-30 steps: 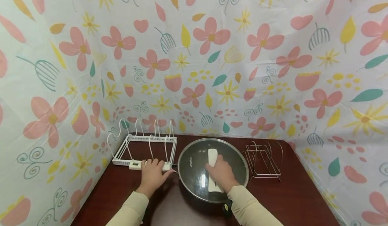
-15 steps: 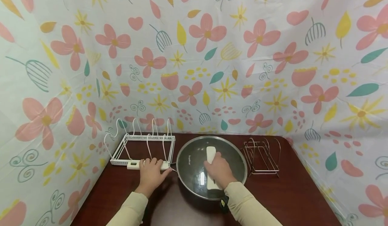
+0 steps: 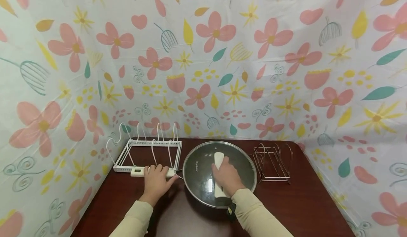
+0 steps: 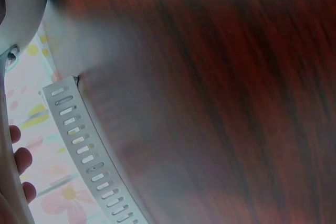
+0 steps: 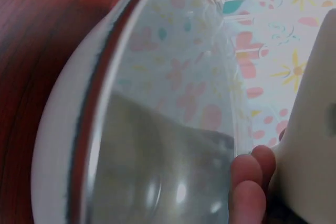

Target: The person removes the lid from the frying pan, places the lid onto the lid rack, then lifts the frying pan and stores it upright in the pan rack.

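A pan [image 5: 55, 150] with a glass lid [image 3: 200, 180] on it sits at the middle of the dark wooden table. My left hand [image 3: 155, 183] holds the pan's long white handle [image 3: 137, 172], which points left; fingertips [image 4: 23, 159] show past the handle in the left wrist view. On top of the lid, my right hand [image 3: 228, 176] grips the upright white lid handle [image 3: 218, 156], thumb on one side and fingers over the other. Curled fingertips [image 5: 248, 198] show beside the lid handle [image 5: 310, 129] in the right wrist view.
Behind the pan handle stands a white wire rack [image 3: 162, 143] with tall loops. To the pan's right is a smaller metal wire rack [image 3: 276, 178]. A flower-print cloth [image 3: 203, 71] hangs at the back and both sides of the table [image 3: 286, 208].
The whole head view has shifted slightly, so everything sits a little further left in it. Both hands keep their grips, and pan, lid and racks hold their places relative to each other.
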Demonstrator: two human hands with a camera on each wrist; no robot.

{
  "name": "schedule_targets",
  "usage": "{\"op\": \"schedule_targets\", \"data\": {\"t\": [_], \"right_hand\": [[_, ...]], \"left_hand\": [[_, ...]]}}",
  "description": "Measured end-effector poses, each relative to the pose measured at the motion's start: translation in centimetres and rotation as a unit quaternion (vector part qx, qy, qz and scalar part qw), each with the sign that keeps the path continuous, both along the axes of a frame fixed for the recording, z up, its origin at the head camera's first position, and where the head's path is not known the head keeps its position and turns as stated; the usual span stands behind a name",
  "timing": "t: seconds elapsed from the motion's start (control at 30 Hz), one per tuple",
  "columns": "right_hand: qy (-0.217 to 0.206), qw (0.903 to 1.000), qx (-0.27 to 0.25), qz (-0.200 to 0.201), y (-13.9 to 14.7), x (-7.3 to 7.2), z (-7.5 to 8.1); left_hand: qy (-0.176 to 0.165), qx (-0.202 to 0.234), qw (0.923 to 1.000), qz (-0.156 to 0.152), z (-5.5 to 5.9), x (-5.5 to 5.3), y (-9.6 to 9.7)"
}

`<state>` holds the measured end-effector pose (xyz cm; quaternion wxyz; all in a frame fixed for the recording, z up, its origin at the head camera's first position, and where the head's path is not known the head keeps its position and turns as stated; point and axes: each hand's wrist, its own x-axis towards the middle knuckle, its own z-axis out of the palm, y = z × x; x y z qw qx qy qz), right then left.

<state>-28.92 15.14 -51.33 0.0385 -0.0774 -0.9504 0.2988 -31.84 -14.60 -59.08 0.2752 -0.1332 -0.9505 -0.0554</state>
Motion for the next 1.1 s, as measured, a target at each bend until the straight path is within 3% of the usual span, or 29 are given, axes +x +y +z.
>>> {"op": "schedule_targets", "data": {"t": [0.33, 0.67, 1.1], "right_hand": [[0.01, 0.9997, -0.022, -0.005, 0.3, -0.2, 0.1], [0.016, 0.9977, -0.066, -0.002, 0.7, -0.1, -0.1], [0.021, 0.9967, -0.078, 0.004, 1.0, 0.5, 0.3]], "left_hand": [[0.027, 0.02, 0.9993, -0.013, 0.0, 0.5, 0.1], [0.03, 0.017, 0.9993, -0.013, -0.1, 0.4, 0.1], [-0.005, 0.015, 0.9999, -0.002, 0.4, 0.7, 0.2]]}}
